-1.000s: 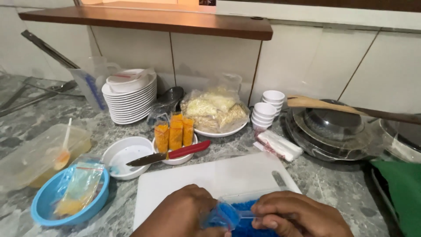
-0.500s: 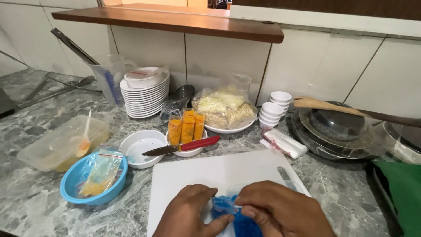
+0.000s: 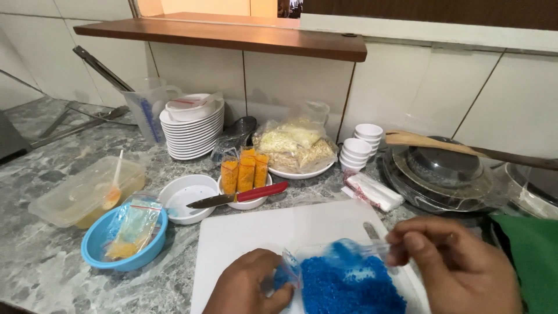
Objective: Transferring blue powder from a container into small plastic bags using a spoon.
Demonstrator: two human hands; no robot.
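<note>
I have a clear plastic bag of blue granules (image 3: 343, 285) lying on the white cutting board (image 3: 273, 232), at the board's near edge, between my two hands. My left hand (image 3: 250, 288) is closed on the bag's left corner, fingers pinching the film. My right hand (image 3: 459, 270) is pinched shut on the bag's upper right edge, pulling the plastic taut toward the board's right side. My hands are well apart, with the blue heap sitting between them, so the bag's long axis runs left to right across the board, and the granules lie closer to my left hand than to my right. Just beyond the board's far edge, a knife with a red handle (image 3: 241, 196) rests across two small white bowls, its blade pointing left; the right bowl holds upright orange packets (image 3: 244, 170). To the left of the board sits a blue bowl (image 3: 96, 253) with a yellowish sachet in it. Behind the board, a plate holds bagged pale noodles (image 3: 293, 145).
</note>
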